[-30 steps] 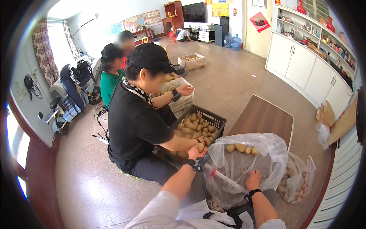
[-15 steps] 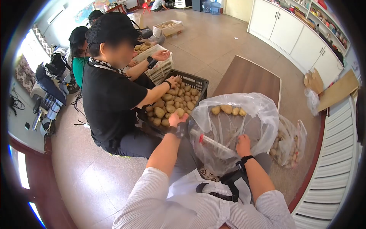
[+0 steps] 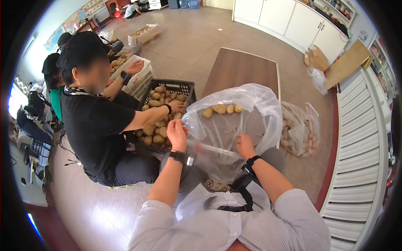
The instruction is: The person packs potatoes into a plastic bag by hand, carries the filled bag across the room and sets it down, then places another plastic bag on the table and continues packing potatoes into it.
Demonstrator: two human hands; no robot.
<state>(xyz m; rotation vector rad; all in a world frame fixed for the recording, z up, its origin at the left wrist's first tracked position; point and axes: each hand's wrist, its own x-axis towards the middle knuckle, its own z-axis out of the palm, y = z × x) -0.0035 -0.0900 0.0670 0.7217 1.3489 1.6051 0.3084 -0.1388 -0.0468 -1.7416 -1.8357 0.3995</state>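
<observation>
Beside the clear bag (image 3: pixel 263 95), left hand (image 3: pixel 177 133), potato no longer showing

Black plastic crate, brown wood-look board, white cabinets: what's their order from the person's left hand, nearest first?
1. Black plastic crate: just beyond the left hand, on its left.
2. Brown board: ahead, to the right.
3. White cabinets: far back, right.

pale finely striped shirt (image 3: pixel 217 228) | short sleeves (image 3: pixel 299 213) | black wristbands (image 3: pixel 178 157) | black straps (image 3: pixel 247 201) | dark grey trousers (image 3: pixel 274 159)
</observation>
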